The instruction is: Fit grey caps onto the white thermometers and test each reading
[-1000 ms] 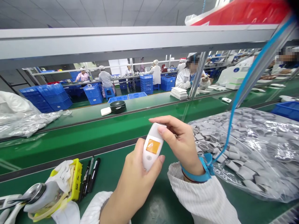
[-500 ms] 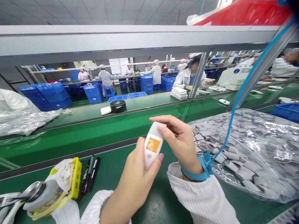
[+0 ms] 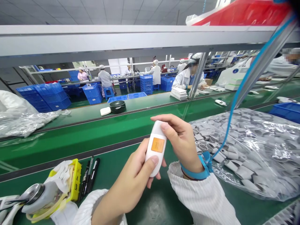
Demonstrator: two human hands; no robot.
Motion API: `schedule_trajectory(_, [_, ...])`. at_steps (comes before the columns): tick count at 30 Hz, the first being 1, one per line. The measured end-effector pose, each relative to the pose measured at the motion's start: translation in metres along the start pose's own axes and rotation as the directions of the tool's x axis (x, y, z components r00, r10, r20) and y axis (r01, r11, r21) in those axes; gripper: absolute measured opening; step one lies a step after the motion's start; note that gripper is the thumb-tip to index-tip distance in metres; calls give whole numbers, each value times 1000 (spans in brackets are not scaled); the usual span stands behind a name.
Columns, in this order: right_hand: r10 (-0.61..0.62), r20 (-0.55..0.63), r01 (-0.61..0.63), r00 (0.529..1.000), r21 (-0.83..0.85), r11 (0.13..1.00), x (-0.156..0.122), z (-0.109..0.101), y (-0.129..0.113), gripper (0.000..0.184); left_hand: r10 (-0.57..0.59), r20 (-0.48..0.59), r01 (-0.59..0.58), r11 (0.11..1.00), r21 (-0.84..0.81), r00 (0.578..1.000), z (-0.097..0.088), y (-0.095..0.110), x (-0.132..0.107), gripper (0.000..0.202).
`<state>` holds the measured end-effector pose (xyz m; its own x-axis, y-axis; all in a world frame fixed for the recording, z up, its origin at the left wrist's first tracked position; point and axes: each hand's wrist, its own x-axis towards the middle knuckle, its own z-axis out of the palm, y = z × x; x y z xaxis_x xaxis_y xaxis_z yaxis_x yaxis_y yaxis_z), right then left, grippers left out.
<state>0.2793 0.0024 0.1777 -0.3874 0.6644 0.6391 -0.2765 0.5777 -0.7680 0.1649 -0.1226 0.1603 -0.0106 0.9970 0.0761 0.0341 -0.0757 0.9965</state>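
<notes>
Both my hands hold a small white handheld device (image 3: 156, 147) with an orange lit screen, raised above the green bench (image 3: 110, 175). My left hand (image 3: 131, 182) wraps its lower half, thumb pressed on the front below the screen. My right hand (image 3: 181, 142) pinches the top end between thumb and fingers. A blue strap with a blue coiled cord (image 3: 203, 167) circles my right wrist.
A clear bag of several grey plastic parts (image 3: 248, 147) lies at the right. Black pens (image 3: 90, 178), a yellow holder (image 3: 75, 179) and a metal-capped bottle (image 3: 38, 195) sit at the lower left. A black round fan (image 3: 117, 107) stands beyond the green conveyor belt. People work at far benches among blue crates.
The device has turned more upright and its screen now faces me squarely. My left thumb has slid onto its front, lower down. My right hand has shifted little.
</notes>
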Motion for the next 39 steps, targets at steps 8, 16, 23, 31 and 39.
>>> schedule_trajectory(8, [16, 71, -16, 997, 1, 1000, 1, -3, 1, 19, -13, -6, 13, 999, 48, 1000, -1, 6, 1, 25])
schedule_trajectory(16, [33, 54, -37, 998, 65, 997, 1, 2, 2, 13, 213, -371, -4, 871, 492, 904, 4, 1, 4, 41])
schedule_trajectory(23, [106, 33, -107, 994, 41, 993, 2, 2, 4, 35, 407, -396, -104, 794, 600, 823, -1, 1, 8, 24])
schedule_trajectory(31, [-22, 129, 47, 991, -196, 980, -6, -1, 5, 36, 151, -276, -234, 925, -300, 949, -16, 2, 17, 33])
schedule_trajectory(39, [-349, 302, 453, 887, -420, 787, -2, 7, 2, 29, 268, -374, -367, 903, -225, 888, -13, 4, 13, 31])
